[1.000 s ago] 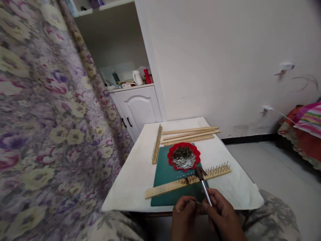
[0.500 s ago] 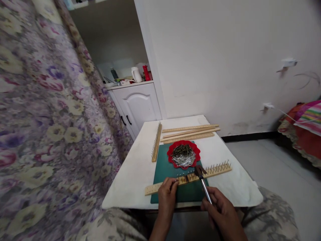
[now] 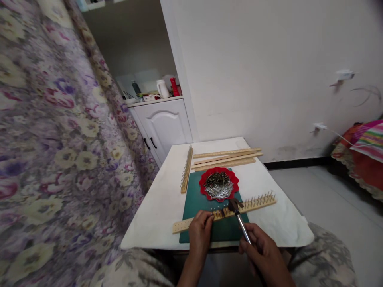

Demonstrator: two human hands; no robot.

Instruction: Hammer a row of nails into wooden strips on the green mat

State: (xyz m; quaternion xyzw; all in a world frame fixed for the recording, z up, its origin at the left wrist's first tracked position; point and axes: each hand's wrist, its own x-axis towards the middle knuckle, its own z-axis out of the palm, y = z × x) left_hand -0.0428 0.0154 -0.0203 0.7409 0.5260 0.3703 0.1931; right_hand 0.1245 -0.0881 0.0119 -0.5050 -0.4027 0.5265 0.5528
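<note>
My right hand is wrapped round the handle of a claw hammer. The hammer's dark head hangs over the wooden strip, close to its upright nails. My left hand rests on the strip, left of the hammer, its thumb and forefinger pinched on what looks like a nail at the end of the nail rows. Left of that hand, bare holes show in the strip. Beneath lies a green mat. Just beyond, a red scalloped dish holds loose nails, some dark, some silvery.
A second nail-studded strip lies at the table's left. Several bare wooden strips lie at the back. A white cloth covers the table. A floral curtain hangs at left; a white cabinet stands behind.
The hammer head has shifted slightly left along the strip, towards my left hand. My left hand stays in nearly the same place.
</note>
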